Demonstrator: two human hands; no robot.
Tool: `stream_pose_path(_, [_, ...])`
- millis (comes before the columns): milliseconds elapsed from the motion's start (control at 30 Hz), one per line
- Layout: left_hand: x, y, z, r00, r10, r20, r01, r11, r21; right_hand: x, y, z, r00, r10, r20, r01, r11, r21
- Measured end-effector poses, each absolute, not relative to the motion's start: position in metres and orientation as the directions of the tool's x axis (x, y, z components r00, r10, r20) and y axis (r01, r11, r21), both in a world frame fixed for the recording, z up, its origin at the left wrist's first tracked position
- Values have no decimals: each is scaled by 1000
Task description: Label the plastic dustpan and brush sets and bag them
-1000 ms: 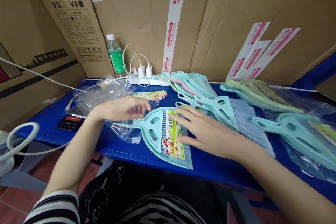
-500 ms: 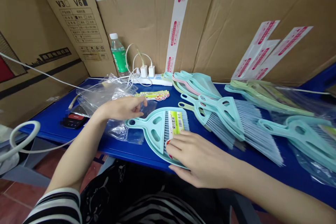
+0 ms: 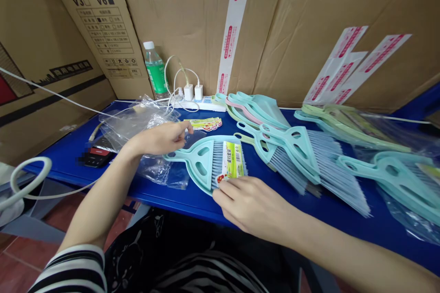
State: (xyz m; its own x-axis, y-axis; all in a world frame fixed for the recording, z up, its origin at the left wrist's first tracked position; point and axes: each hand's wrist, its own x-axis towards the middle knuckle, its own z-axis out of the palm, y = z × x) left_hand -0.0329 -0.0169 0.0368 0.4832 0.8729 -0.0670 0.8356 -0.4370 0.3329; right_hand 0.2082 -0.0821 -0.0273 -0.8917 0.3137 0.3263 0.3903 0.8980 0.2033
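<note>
Your R hand [image 3: 254, 203]: fingers [image 3: 223, 192] curled, gripping lower edge of mint hand brush [image 3: 201, 165] w/ label card [image 3: 232, 160], brush flat on blue tabletop [image 3: 165, 194]. L hand [image 3: 160, 139] half open, empty, over clear poly bag [image 3: 154, 169]. More mint brushes [image 3: 295, 151] just R.

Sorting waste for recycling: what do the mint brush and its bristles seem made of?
The mint brush looks like moulded plastic, smooth and matte, with cast-in handle holes. Its bristles look like straight, even synthetic fibre. Which plastic, the look cannot settle.
</note>
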Motion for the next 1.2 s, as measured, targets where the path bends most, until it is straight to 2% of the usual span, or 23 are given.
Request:
stream_pose_path(167, [-32,-20,40,444,893,-72,784,-348,513,204,-81,-32,-862,306,403,419,878,231])
stream_pose_path(333, [-27,-17,36,448,893,-34,614,-279,738,202,-81,-34,-832,286,476,422,883,207])
stream_pose_path(500, [-19,-11,26,409,912,31,500,-252,828,204,-81,-32,-800,302,518,463,860,215])
stream_pose_path(600, [-20,-13,29,432,900,55,528,-302,793,206,-80,-29,-792,298,532,478,845,239])
stream_pose_path(667, [-25,-13,35,459,882,108,586,-392,709,207,-79,-28,-791,295,536,479,843,243])
stream_pose_path(733, [-35,-12,40,386,893,232,723,-450,525,207,-78,-27,-790,301,534,482,843,238])
stream_pose_path(800, [-48,-7,43,195,902,386,904,-317,285,208,-77,-28,-789,313,528,488,842,230])
stream_pose_path(833, [-54,-4,43,101,904,416,954,-207,218,208,-77,-28,-790,319,524,491,841,227])
stream_pose_path(900, [-63,1,44,18,956,292,983,-70,169,208,-76,-28,-791,326,517,493,841,224])
stream_pose_path(1033, [-58,0,45,75,997,-34,993,-72,93,208,-76,-27,-791,325,518,495,838,231])
stream_pose_path(1200, [-43,-9,47,216,959,-182,949,-162,271,208,-76,-27,-793,338,506,496,840,217])
